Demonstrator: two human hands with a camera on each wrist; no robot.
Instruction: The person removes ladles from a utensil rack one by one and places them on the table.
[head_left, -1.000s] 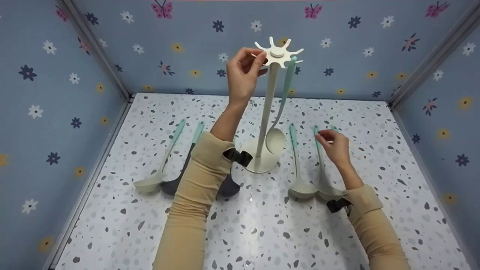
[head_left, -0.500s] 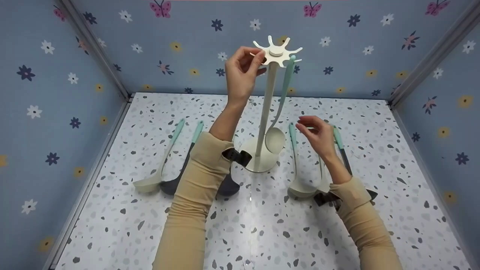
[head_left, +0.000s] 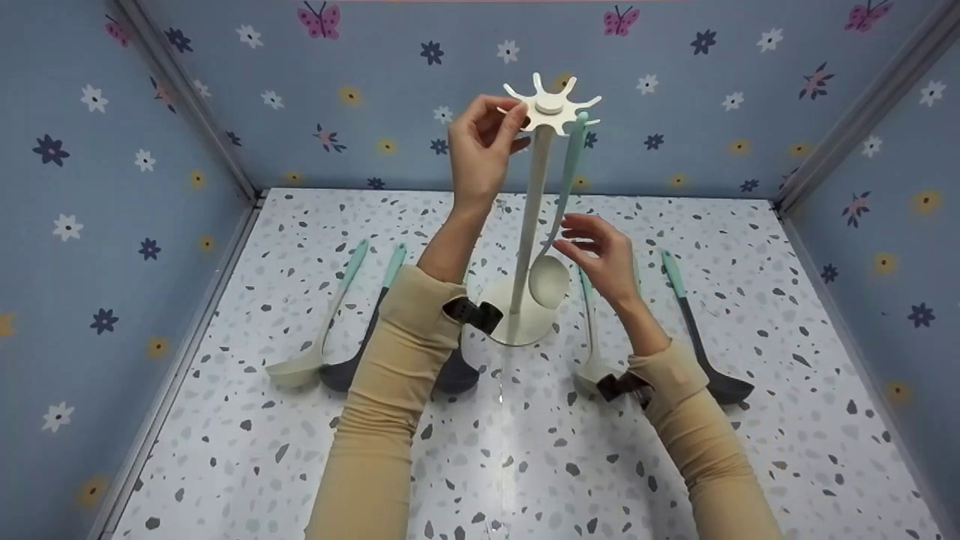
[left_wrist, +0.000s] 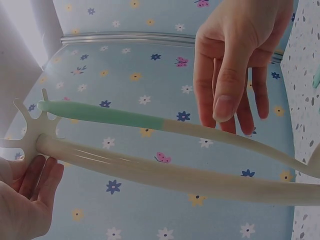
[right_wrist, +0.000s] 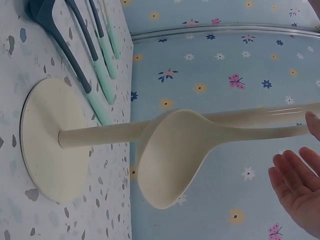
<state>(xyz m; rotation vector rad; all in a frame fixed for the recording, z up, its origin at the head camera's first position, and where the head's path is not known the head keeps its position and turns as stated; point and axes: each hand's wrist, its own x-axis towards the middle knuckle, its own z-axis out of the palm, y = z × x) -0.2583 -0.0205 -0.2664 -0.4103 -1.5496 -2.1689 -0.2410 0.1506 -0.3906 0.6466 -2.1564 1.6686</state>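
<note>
A cream utensil stand (head_left: 538, 187) rises from a round base, with a ring of hooks (head_left: 546, 112) at its top. My left hand (head_left: 478, 154) pinches one of those hooks between thumb and fingers. From the right side of the ring hangs a cream ladle (head_left: 550, 283) with a mint handle, bowl low beside the pole. My right hand (head_left: 604, 259) is at the ladle's shank, fingers loosely spread and not closed round it. In the right wrist view, the thumb is close to the shank (right_wrist: 265, 133); whether it touches is unclear.
On the speckled table (head_left: 495, 465) lie more mint-handled ladles: a cream ladle (head_left: 300, 367) and dark ladles (head_left: 345, 371) at left, a dark ladle (head_left: 724, 386) at right. Another cream ladle (head_left: 591, 330) is partly behind my right arm. Flowered panels (head_left: 420, 97) enclose the table.
My right hand has moved left from above the ladles on the right to the hanging ladle's shank. My left hand stays on the stand's hook ring.
</note>
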